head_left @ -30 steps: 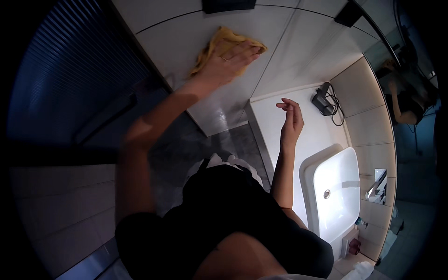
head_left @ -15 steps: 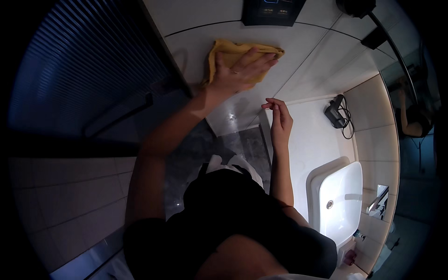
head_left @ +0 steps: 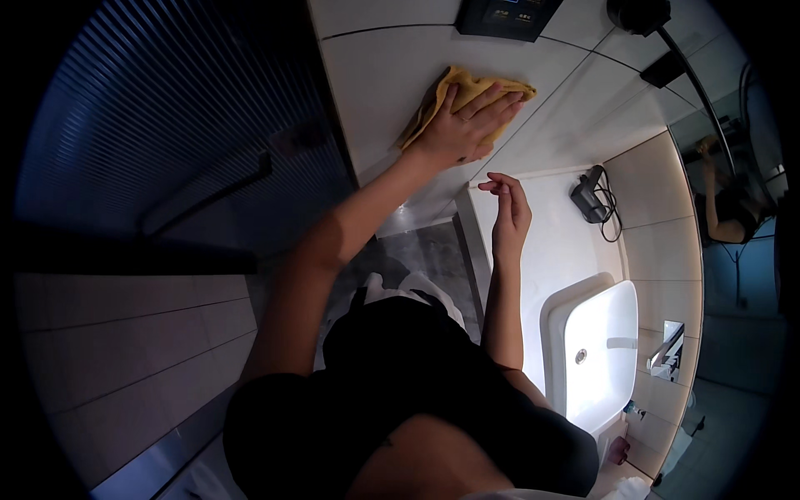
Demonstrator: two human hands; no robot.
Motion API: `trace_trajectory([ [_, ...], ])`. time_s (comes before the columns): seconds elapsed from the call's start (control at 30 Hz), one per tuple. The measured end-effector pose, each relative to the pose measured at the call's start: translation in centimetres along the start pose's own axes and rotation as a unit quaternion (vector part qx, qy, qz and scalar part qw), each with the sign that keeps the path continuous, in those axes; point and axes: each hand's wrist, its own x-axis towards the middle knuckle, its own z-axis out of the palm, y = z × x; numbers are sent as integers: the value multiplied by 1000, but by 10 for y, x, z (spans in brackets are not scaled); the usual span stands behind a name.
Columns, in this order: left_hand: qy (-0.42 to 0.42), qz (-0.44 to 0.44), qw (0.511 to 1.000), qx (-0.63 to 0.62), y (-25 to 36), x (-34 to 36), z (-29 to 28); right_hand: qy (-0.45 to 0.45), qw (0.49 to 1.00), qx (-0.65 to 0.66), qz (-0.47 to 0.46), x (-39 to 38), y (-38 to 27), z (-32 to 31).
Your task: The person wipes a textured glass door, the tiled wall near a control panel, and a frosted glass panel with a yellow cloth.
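My left hand (head_left: pixel 467 129) lies against the pale tiled wall (head_left: pixel 375 92), fingers spread, holding a folded yellow cloth (head_left: pixel 479 83) flat to it. The cloth sticks out past the fingertips and beside the thumb, and the palm covers its middle. Lower down and to the right, my right hand (head_left: pixel 512 212) hovers over the near corner of the white countertop (head_left: pixel 554 225). Its fingers are loosely bent and slightly apart, and nothing shows in them.
A dark control panel (head_left: pixel 508 18) sits on the wall above the cloth. On the countertop are a black hair dryer (head_left: pixel 590 200) with a coiled cord and a white basin (head_left: pixel 604 333) beside a chrome tap (head_left: pixel 667 354). A mirror (head_left: pixel 733 333) runs along the right; a ribbed glass door (head_left: pixel 192 108) stands left.
My left hand has slid the yellow cloth to the right along the wall. My right hand stays near the counter corner in much the same pose. The view has shifted slightly.
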Motion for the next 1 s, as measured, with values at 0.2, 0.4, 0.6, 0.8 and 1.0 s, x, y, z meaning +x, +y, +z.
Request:
trace_trajectory([
  [0.2,58,-150,824,-543,0,-6,-56,67,997,32,21,-9,1,4],
  [0.4,-25,-321,144,-936,23,-44,-101,0,903,357,241,-22,25,24],
  [0.6,62,-286,-159,-943,-12,-101,-102,-129,844,431,292,-48,27,47],
  [0.8,163,-303,-141,-928,-30,-180,-100,-251,778,448,361,-43,26,79],
  [1.0,198,-288,-253,-902,-61,-207,-159,-312,632,515,488,-53,0,135],
])
